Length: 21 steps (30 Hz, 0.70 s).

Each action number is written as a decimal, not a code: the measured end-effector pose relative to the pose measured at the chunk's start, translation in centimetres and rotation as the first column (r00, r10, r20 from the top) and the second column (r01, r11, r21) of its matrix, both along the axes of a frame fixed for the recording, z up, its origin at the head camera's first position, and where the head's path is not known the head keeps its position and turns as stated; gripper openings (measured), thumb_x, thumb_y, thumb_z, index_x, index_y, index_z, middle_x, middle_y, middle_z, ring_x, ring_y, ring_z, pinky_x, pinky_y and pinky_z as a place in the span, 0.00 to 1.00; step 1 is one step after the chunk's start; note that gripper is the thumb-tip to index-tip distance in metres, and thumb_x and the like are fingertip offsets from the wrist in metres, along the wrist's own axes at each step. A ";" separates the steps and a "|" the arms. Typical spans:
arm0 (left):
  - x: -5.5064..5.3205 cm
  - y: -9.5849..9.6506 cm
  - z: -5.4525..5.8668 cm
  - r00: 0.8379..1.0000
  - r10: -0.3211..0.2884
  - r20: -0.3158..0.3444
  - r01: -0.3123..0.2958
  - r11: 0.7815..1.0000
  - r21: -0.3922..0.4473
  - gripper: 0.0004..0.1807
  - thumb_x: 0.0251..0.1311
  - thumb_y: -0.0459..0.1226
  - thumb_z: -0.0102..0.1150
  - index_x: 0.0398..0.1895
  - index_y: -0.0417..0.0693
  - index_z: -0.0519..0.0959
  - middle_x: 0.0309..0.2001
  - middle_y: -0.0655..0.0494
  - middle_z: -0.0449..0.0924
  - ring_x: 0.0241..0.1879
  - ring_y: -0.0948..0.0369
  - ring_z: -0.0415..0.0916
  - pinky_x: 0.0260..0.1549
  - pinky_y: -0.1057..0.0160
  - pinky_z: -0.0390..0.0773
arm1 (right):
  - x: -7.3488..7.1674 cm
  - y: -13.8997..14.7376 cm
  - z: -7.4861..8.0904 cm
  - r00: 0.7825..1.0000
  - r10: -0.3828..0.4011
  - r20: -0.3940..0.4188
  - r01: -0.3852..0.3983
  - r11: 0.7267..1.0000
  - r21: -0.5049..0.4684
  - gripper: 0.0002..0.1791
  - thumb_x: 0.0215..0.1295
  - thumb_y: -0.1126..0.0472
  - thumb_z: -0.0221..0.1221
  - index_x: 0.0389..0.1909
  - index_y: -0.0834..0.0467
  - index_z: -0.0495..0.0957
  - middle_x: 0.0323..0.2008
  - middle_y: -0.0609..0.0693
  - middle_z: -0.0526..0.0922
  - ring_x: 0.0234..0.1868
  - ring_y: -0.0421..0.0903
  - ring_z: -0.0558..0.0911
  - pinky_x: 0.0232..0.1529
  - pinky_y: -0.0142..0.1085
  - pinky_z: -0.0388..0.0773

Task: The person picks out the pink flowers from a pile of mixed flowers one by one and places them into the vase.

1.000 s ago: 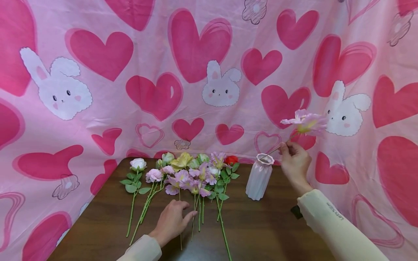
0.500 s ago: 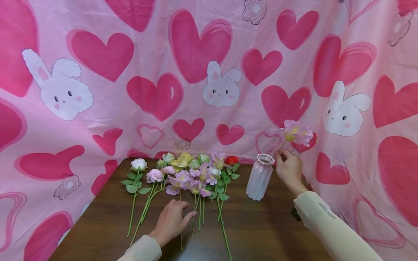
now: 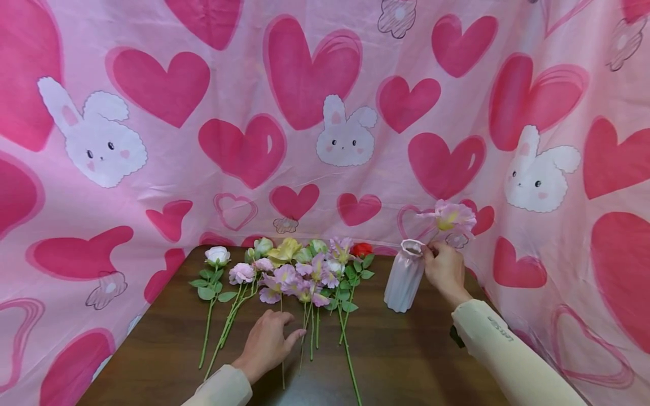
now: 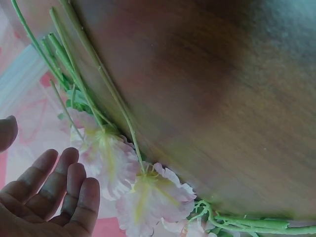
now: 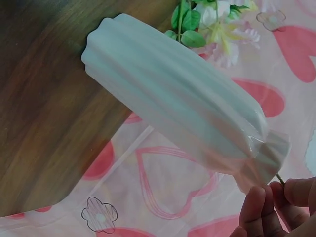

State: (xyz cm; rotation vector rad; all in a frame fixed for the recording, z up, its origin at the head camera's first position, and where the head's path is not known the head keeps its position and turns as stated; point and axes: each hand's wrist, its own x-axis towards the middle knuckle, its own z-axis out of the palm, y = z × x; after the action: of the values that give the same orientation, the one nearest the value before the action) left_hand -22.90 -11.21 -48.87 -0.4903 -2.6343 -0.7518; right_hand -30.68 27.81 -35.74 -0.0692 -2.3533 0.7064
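Note:
In the head view my right hand (image 3: pixel 446 269) pinches the thin stem of a pink-and-yellow artificial flower (image 3: pixel 453 217) right at the mouth of a ribbed white vase (image 3: pixel 403 280). The bloom leans out to the right above the hand. The right wrist view shows a short piece of stem (image 5: pixel 280 178) between thumb and finger at the vase's fluted rim; the stem's lower part is hidden. My left hand (image 3: pixel 267 343) hovers with relaxed fingers over the flower stems, holding nothing. Pink-and-yellow blooms (image 4: pixel 155 200) lie beside its fingertips in the left wrist view.
Several more flowers lie in a row on the brown table (image 3: pixel 162 338): a white rose (image 3: pixel 217 256), pale pink blooms (image 3: pixel 242 273), a yellow flower (image 3: pixel 286 251) and a red one (image 3: pixel 363 249). A pink curtain (image 3: pixel 244 84) with hearts and rabbits hangs behind the table.
My right hand has come down and left towards the vase, lowering the pink flower and bringing its bloom nearer the rim. The left hand has stayed in place.

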 end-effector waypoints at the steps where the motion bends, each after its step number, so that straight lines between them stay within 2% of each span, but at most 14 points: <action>1: 0.0 0.0 0.0 1.000 0.001 -0.002 -0.001 1.000 -0.001 0.18 0.57 0.49 0.75 0.40 0.45 0.87 0.38 0.53 0.88 0.36 0.58 0.77 0.35 0.55 0.78 | 0.0 0.0 0.0 1.000 -0.006 0.006 0.006 1.000 0.002 0.11 0.71 0.59 0.63 0.31 0.61 0.84 0.23 0.53 0.81 0.25 0.54 0.76 0.25 0.42 0.67; 8: -0.1 0.1 0.1 1.000 -0.007 -0.003 0.007 1.000 -0.005 0.18 0.58 0.48 0.75 0.40 0.44 0.87 0.38 0.52 0.88 0.36 0.58 0.77 0.35 0.55 0.78 | 0.0 0.3 -0.2 0.996 -0.063 0.070 0.062 0.998 0.012 0.14 0.70 0.53 0.63 0.29 0.58 0.82 0.23 0.53 0.81 0.29 0.56 0.78 0.25 0.45 0.68; 15: -0.1 0.1 0.0 1.000 0.000 -0.007 0.000 1.000 -0.006 0.17 0.57 0.47 0.75 0.40 0.44 0.87 0.38 0.51 0.88 0.36 0.57 0.77 0.36 0.54 0.79 | 0.6 0.1 -0.5 0.975 -0.050 0.214 0.049 0.999 0.008 0.20 0.71 0.47 0.62 0.27 0.58 0.84 0.20 0.51 0.77 0.27 0.52 0.74 0.23 0.41 0.67; 21: -0.2 0.1 0.0 1.000 0.013 -0.006 -0.013 1.000 -0.003 0.17 0.56 0.47 0.76 0.39 0.44 0.87 0.37 0.52 0.87 0.36 0.57 0.77 0.36 0.54 0.79 | 1.1 -0.1 -0.7 0.973 -0.036 0.229 0.040 0.999 -0.011 0.21 0.71 0.44 0.62 0.31 0.58 0.84 0.19 0.50 0.77 0.27 0.51 0.74 0.24 0.40 0.67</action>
State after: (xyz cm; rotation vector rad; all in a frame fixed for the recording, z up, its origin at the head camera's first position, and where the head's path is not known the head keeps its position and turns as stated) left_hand -23.05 -11.15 -48.86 -0.4746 -2.6309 -0.7419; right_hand -29.60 27.73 -36.47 -0.2120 -2.5584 0.7310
